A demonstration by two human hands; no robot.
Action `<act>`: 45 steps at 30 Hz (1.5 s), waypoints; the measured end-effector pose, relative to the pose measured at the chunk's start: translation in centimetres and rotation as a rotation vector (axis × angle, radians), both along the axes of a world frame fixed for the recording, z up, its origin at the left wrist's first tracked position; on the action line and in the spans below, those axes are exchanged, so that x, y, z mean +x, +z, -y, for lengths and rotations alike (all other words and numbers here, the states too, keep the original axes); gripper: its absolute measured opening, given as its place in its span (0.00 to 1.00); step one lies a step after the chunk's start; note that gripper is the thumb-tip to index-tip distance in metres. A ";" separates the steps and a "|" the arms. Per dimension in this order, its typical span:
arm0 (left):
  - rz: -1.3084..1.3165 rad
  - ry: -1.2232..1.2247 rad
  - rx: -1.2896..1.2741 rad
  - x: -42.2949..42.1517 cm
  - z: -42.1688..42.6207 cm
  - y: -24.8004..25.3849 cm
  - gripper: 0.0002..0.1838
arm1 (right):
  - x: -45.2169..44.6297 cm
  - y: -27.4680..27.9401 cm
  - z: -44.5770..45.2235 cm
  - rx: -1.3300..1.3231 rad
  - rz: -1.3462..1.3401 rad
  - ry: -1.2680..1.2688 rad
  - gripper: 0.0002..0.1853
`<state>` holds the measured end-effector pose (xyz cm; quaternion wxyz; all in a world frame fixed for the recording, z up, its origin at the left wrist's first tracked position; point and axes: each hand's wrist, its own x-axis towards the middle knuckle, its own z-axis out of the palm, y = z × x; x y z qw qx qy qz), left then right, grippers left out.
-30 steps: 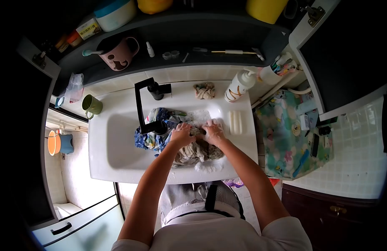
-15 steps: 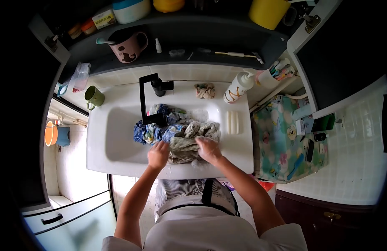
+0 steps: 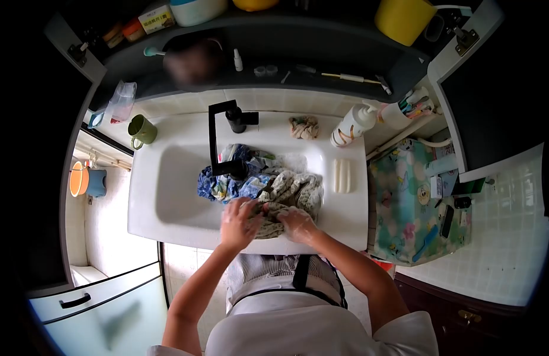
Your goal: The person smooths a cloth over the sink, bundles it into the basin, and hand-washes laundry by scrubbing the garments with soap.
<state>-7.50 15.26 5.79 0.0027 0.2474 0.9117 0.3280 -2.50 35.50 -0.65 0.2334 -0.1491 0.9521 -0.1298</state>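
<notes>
A wet, grey-beige patterned cloth lies bunched at the front right of the white sink. My left hand has its soapy fingers curled over the cloth's near left edge. On the near right part, my right hand is closed around a fold of the same cloth. Some fingertips are hidden in the fabric. Beside it, a blue patterned cloth sits under the black faucet. Foam shows behind the cloths.
On the sink rim are a green mug, a small crumpled cloth, a white pump bottle and a pale ridged soap bar. A dark shelf overhangs the back. A patterned cover holds small items on the right.
The view has shifted slightly, moving the scene rightward. My hands have come closer together over the grey-beige cloth, whose near edge is now bunched between them.
</notes>
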 end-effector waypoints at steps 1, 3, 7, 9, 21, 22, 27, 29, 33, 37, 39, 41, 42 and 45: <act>-0.058 -0.061 -0.090 -0.7 -1.2 -2.2 0.21 | -0.9 0.0 -0.6 0.081 0.048 0.014 0.17; -0.067 -0.085 -0.092 -1.1 -3.0 -5.5 0.22 | -1.9 1.0 -2.8 0.155 0.192 -0.135 0.10; -0.159 -0.141 -0.153 -1.9 -5.4 -9.8 0.27 | -0.7 2.8 -3.4 0.158 -0.177 -0.201 0.26; -0.148 -0.151 -0.180 -3.3 -5.5 -10.8 0.31 | -0.6 0.1 0.7 -0.466 -0.496 -0.362 0.31; -0.173 -0.141 -0.082 -6.5 -5.6 -12.8 0.24 | -5.5 -9.0 -0.6 -0.225 -0.627 -0.358 0.30; -0.132 -0.165 -0.069 -7.1 -5.5 -13.2 0.24 | -5.7 -9.2 -0.6 -0.244 -0.629 -0.358 0.29; -0.136 -0.110 0.028 -7.8 -6.1 -13.2 0.14 | -6.2 -8.8 -0.6 -0.258 -0.654 -0.401 0.22; 0.000 -0.044 0.029 -7.5 -6.3 -12.9 0.13 | -6.4 -8.4 -0.9 -0.326 -0.612 -0.458 0.20; 0.174 -0.061 -0.135 -7.2 -5.8 -11.8 0.22 | -7.8 -6.0 -3.8 -0.136 -0.571 -0.428 0.22; 0.360 -0.139 -0.496 -6.7 -5.7 -7.4 0.42 | -9.0 -5.9 -5.7 0.056 -0.257 -0.577 0.30; 0.332 -0.121 -0.602 -6.7 -6.1 -7.3 0.43 | -9.3 -4.9 -5.7 0.021 -0.231 -0.599 0.27; 0.323 -0.153 -0.598 -5.9 -5.8 -6.5 0.42 | -8.9 -4.1 -5.4 -0.144 -0.257 -0.577 0.26; 0.274 -0.161 -0.578 -5.0 -5.3 -7.3 0.41 | -8.7 -3.4 -5.3 -0.224 -0.270 -0.564 0.25; 0.207 -0.233 -0.549 -2.7 -4.7 -4.6 0.38 | -8.1 -1.5 -3.0 -0.482 -0.400 -0.517 0.19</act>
